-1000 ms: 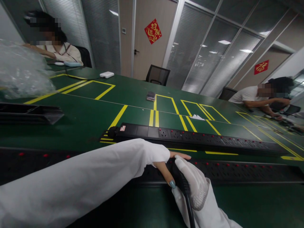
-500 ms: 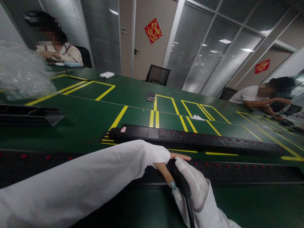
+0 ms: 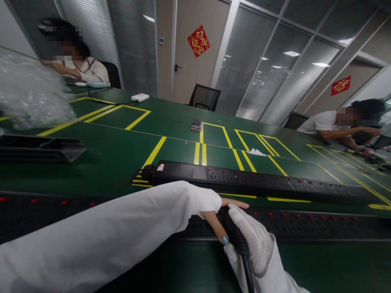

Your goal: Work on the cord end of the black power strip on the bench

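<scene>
Across the near black power strip (image 3: 305, 224) lies my left hand (image 3: 213, 215), in a white glove or cuff that leaves the fingertips bare. Its thumb reaches down to the strip's near edge and one finger stretches along the far side; the other fingers are hidden. My right hand (image 3: 259, 244), in a white glove, is closed around a black plug (image 3: 237, 238) with a ribbed neck and a thick cable (image 3: 248, 272) running down toward me. The plug's front end meets the strip beside my left thumb; whether it sits in a socket is hidden.
A second black power strip (image 3: 259, 179) lies just beyond. Left are a black channel-shaped piece (image 3: 42, 148) and clear plastic wrap (image 3: 30, 91). Yellow tape marks the green table (image 3: 122, 171). A dark small box (image 3: 196, 125) and a white box (image 3: 140, 97) lie farther back. Two people sit beyond.
The whole view has shifted slightly, so things appear a little to the right. Both hands keep their hold at the strip. The person at far left has raised a hand.
</scene>
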The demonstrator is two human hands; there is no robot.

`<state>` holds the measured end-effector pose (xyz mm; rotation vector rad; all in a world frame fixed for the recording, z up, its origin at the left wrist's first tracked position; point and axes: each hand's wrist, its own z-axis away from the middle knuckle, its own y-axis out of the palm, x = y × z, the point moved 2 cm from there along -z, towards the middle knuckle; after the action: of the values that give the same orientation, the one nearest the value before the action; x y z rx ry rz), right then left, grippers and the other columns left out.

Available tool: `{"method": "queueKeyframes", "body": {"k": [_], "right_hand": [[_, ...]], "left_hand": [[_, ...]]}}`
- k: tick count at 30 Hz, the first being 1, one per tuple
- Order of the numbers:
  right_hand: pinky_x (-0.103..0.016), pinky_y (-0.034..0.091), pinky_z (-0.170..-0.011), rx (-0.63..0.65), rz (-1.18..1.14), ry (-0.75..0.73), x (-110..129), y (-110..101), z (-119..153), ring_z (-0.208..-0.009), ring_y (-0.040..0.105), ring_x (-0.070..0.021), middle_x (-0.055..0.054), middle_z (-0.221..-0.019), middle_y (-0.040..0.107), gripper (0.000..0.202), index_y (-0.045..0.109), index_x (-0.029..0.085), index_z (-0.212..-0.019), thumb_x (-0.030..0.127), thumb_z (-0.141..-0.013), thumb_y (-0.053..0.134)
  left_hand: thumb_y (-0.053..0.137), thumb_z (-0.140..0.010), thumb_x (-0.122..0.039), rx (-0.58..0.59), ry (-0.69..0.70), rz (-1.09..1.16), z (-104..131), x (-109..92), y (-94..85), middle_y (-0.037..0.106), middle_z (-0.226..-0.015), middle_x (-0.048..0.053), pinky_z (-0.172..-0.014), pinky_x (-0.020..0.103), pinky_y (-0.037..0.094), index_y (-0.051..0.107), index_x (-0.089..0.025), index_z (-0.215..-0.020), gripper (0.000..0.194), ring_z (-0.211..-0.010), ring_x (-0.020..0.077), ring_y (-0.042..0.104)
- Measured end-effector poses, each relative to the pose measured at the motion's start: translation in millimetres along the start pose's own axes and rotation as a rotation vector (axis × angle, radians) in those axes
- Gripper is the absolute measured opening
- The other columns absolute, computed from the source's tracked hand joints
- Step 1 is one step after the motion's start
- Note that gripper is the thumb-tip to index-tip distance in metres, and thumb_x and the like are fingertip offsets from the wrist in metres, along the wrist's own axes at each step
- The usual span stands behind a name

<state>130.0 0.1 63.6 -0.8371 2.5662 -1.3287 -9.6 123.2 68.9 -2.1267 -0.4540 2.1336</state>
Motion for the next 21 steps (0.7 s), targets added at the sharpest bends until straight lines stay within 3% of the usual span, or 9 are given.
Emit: {"method": "queueKeyframes", "body": {"k": [6,12,21], "right_hand": [[-0.038,0.05,-0.081,0.015,-0.071,-0.014,6.2,-2.7,-10.0,-0.098,0.057,-0.0189,-0.008,-0.116,0.054,0.034,0.052,0.018,-0.118,0.038,-0.09,0.052],[-0.039,0.05,-0.081,-0.041,-0.07,-0.007,4.0,4.7,-9.2,-0.097,0.057,-0.0188,-0.008,-0.116,0.054,0.035,0.051,0.018,-0.118,0.038,-0.091,0.051],[-0.038,0.057,-0.079,-0.055,0.0,0.029,-5.0,3.2,1.7,-0.096,0.063,-0.027,-0.007,-0.112,0.061,0.048,0.045,0.027,-0.128,0.034,-0.082,0.056]], "left_hand": [[0.083,-0.05,-0.044,0.064,-0.021,-0.041,0.2,-1.3,-3.9,0.024,-0.147,0.006,-0.109,0.026,0.02,0.024,-0.012,-0.141,0.113,-0.135,0.0217,0.024],[0.079,-0.054,-0.05,0.011,0.014,0.013,0.8,2.2,-0.4,0.026,-0.147,0.003,-0.108,0.021,0.017,0.026,-0.01,-0.14,0.109,-0.135,0.0199,0.023],[0.08,-0.051,-0.048,0.033,0.017,0.018,0.0,3.1,-1.9,0.024,-0.147,0.005,-0.108,0.022,0.018,0.024,-0.009,-0.141,0.113,-0.135,0.0209,0.023]]}}
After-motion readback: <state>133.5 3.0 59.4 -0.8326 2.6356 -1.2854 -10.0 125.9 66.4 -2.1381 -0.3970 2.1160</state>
